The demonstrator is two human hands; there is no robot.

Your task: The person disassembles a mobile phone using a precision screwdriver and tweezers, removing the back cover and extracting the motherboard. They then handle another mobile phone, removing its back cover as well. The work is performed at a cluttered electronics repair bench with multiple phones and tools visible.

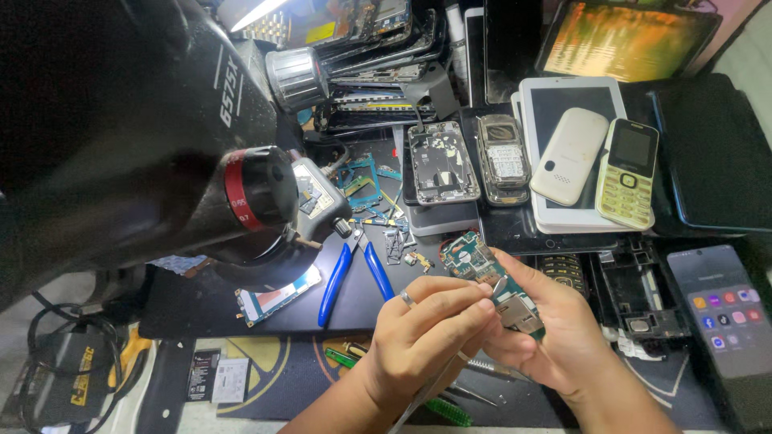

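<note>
The right hand point(555, 337) grips a green circuit board point(482, 269) at five o'clock over the table point(265, 309); the left hand point(426, 333) pinches tweezers point(438, 378) onto it. Best kept steady, tips light.

Blue-handled pliers point(354, 277), a yellow keypad phone point(628, 173) and a white tablet point(571, 96).

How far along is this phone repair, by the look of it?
Done: the green circuit board is out of its casing, and stripped phone shells lie on the bench. In hand: the right hand holds the board while the left hand works tweezers on it. Left: the board is not yet back in any shell.
</note>
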